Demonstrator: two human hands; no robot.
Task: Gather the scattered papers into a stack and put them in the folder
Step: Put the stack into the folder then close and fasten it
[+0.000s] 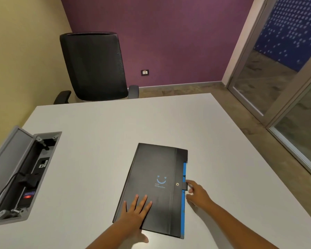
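A black folder (156,177) with a blue smile logo lies shut on the white table (115,126), a blue edge showing along its right side. My left hand (136,214) rests flat on the folder's near left part, fingers spread. My right hand (196,193) is at the folder's right edge, fingertips touching the small black closure tab (185,186) beside a metal snap. No loose papers are visible on the table.
An open grey cable box (23,173) with plugs and wires is sunk into the table at the left. A black office chair (93,67) stands behind the far edge. Glass doors (276,78) and bare floor lie to the right.
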